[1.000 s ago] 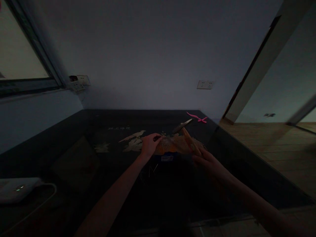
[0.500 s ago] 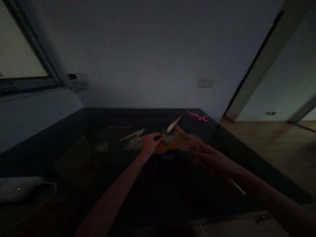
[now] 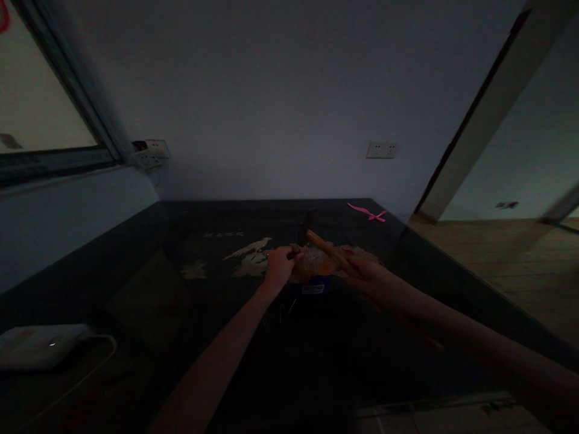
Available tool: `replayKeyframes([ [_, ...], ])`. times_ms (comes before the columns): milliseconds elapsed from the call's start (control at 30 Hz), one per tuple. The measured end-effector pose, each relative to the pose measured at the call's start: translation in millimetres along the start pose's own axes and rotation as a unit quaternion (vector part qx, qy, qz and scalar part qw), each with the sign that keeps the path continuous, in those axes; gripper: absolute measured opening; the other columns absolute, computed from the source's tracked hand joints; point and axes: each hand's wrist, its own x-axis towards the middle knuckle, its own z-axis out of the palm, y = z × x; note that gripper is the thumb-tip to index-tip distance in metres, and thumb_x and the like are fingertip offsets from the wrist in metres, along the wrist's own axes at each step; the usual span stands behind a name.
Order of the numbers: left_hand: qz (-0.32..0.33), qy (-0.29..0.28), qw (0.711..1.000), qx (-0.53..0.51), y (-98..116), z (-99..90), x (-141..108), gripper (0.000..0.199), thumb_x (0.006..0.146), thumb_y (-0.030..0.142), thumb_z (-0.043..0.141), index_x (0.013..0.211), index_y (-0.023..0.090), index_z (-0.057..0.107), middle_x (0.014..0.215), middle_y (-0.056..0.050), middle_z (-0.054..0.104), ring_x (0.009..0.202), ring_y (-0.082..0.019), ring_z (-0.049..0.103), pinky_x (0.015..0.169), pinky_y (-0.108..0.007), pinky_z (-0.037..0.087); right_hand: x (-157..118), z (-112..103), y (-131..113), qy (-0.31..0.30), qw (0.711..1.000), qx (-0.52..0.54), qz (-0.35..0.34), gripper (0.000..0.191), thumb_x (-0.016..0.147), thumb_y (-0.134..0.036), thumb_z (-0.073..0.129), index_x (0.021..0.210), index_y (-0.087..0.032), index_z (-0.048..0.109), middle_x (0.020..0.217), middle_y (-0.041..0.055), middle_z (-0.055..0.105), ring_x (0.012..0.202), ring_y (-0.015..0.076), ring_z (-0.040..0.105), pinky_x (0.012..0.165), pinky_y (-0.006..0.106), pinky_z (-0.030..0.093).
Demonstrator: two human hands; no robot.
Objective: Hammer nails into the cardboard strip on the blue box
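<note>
My right hand [image 3: 368,271] is wrapped round the wooden handle of a hammer-like tool [image 3: 332,250], whose dark head [image 3: 306,226] is just beyond my left fingertips. My left hand [image 3: 279,265] is closed in a pinch at the left end of an orange, clear-looking packet [image 3: 316,262]; what lies between its fingers is too small and dark to make out. A blue piece with a white label [image 3: 313,288] shows at the near side of the packet. Several thin, shiny nail-like pieces [image 3: 281,310] lie on the dark table nearer to me.
The dark glossy table [image 3: 181,217] carries a printed bird picture. A pink ribbon [image 3: 368,213] lies at its back right. A white device with a cable [image 3: 43,346] is at the left. A wall with sockets [image 3: 381,150] stands behind the table.
The tool's head has swung left and down toward my left fingertips, and my right hand has shifted slightly left. My left hand stays at the packet. The view has shifted a little.
</note>
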Motion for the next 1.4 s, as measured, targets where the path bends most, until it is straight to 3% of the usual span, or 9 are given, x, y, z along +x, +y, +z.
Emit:
replayKeyframes([
  [133, -0.015, -0.010, 0.999, -0.039, -2.4, 2.2, 0.7, 0.011, 0.076, 0.023, 0.063, 0.083, 0.018, 0.070, 0.085, -0.006, 0.071, 0.078, -0.020, 0.065, 0.074, -0.031, 0.050, -3.5, 1.4, -1.9, 0.006, 1.000, -0.009, 0.003, 0.032, 0.079, -0.022, 0.049, 0.110, -0.018, 0.056, 0.099, 0.0071, 0.064, 0.086, 0.0207, 0.059, 0.074, 0.030, 0.046],
  [267, -0.008, -0.016, 1.000, 0.006, -1.1, -0.2, 0.5, 0.011, 0.074, 0.024, 0.066, 0.082, 0.018, 0.071, 0.086, -0.007, 0.071, 0.082, -0.022, 0.065, 0.077, -0.034, 0.049, -4.4, 8.4, 0.7, -0.042, 0.997, -0.036, 0.051, 0.022, 0.079, -0.021, 0.047, 0.097, -0.014, 0.058, 0.085, 0.0072, 0.065, 0.075, 0.0202, 0.060, 0.065, 0.028, 0.045],
  [433, -0.016, -0.014, 1.000, 0.006, 2.2, -0.5, -0.4, 0.009, 0.076, 0.020, 0.065, 0.082, 0.016, 0.070, 0.085, -0.005, 0.071, 0.080, -0.017, 0.065, 0.076, -0.028, 0.048, -4.1, 7.1, 3.5, 0.019, 0.999, -0.030, 0.010, 0.026, 0.079, -0.022, 0.048, 0.103, -0.017, 0.056, 0.095, 0.0080, 0.064, 0.084, 0.0217, 0.059, 0.070, 0.029, 0.044],
  [633, -0.017, -0.023, 0.999, 0.036, 6.2, -3.1, -0.2, 0.011, 0.077, 0.021, 0.063, 0.084, 0.017, 0.070, 0.087, -0.005, 0.071, 0.082, -0.017, 0.064, 0.076, -0.027, 0.047, -7.8, 8.8, 2.7, -0.046, 0.997, -0.038, 0.057, 0.022, 0.080, -0.021, 0.046, 0.099, -0.015, 0.056, 0.087, 0.0087, 0.065, 0.076, 0.0213, 0.060, 0.066, 0.030, 0.043],
  [833, -0.004, -0.005, 0.999, 0.039, 3.6, -1.3, -0.5, 0.010, 0.077, 0.024, 0.064, 0.081, 0.017, 0.070, 0.084, -0.004, 0.071, 0.079, -0.017, 0.065, 0.076, -0.027, 0.048, -7.3, 10.4, 9.2, 0.001, 0.999, -0.037, 0.017, 0.024, 0.080, -0.022, 0.048, 0.102, -0.015, 0.054, 0.090, 0.0091, 0.064, 0.078, 0.0209, 0.058, 0.065, 0.028, 0.040],
  [1000, -0.014, -0.016, 0.998, 0.059, 7.6, -2.8, -0.5, 0.012, 0.077, 0.025, 0.064, 0.083, 0.017, 0.071, 0.085, -0.006, 0.071, 0.080, -0.019, 0.065, 0.075, -0.029, 0.048, -7.3, 13.6, 6.2, -0.037, 0.997, -0.052, 0.043, 0.020, 0.079, -0.019, 0.046, 0.097, -0.016, 0.055, 0.077, 0.0043, 0.061, 0.064, 0.0162, 0.054, 0.057, 0.025, 0.036],
  [1200, -0.011, -0.005, 0.999, 0.031, 7.6, -1.9, -0.8, 0.013, 0.078, 0.025, 0.063, 0.084, 0.017, 0.071, 0.086, -0.005, 0.072, 0.079, -0.017, 0.065, 0.075, -0.027, 0.048, -9.3, 11.0, 0.7, -0.015, 0.996, -0.071, 0.052, 0.019, 0.080, -0.022, 0.047, 0.096, -0.015, 0.054, 0.077, 0.0055, 0.060, 0.067, 0.0184, 0.055, 0.058, 0.026, 0.036],
  [1400, -0.012, -0.019, 0.997, 0.068, 9.2, -4.1, -1.3, 0.012, 0.079, 0.023, 0.062, 0.084, 0.018, 0.071, 0.085, -0.004, 0.072, 0.081, -0.018, 0.065, 0.076, -0.029, 0.047, -9.9, 12.5, 1.7, -0.041, 0.996, -0.043, 0.060, 0.011, 0.080, -0.018, 0.045, 0.087, -0.017, 0.053, 0.077, 0.0050, 0.061, 0.067, 0.0171, 0.056, 0.057, 0.025, 0.036],
])
